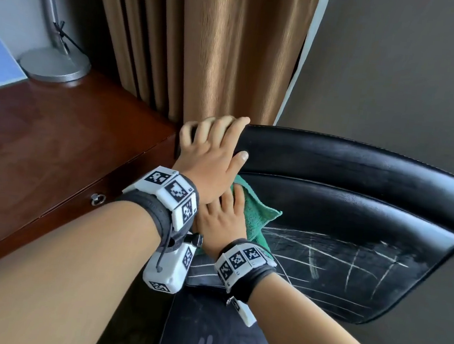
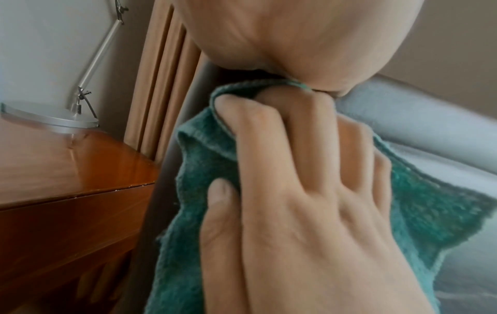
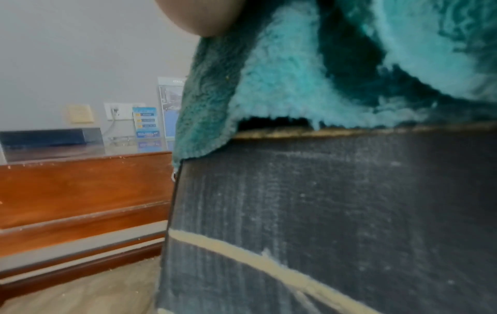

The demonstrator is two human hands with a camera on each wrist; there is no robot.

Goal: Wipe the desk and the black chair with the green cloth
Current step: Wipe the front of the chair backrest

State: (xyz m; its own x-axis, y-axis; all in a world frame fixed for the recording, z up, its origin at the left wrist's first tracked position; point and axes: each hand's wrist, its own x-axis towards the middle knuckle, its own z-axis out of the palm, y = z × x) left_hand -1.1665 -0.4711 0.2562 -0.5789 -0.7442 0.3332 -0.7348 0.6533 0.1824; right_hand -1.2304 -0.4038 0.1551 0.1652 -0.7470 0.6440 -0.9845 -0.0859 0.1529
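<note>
The black chair (image 1: pixel 359 185) stands beside the wooden desk (image 1: pixel 41 138), and its backrest shows pale scratches and dusty streaks. My left hand (image 1: pixel 227 139) grips the top left corner of the backrest, fingers curled over the edge and thumb on the front. Just below it my right hand (image 1: pixel 227 214) presses the green cloth (image 1: pixel 257 214) flat against the backrest with straight fingers. In the left wrist view the right hand (image 2: pixel 309 191) lies on the cloth (image 2: pixel 430 212), a fold lapping over its fingertips. The right wrist view shows the cloth (image 3: pixel 282 85) hanging over the scuffed chair (image 3: pixel 322 201).
A lamp with a round metal base (image 1: pixel 55 65) stands on the desk's far corner. Brown curtains (image 1: pixel 219 45) hang behind the chair. The desk drawer has a ring pull (image 1: pixel 97 199). A grey wall is to the right of the chair.
</note>
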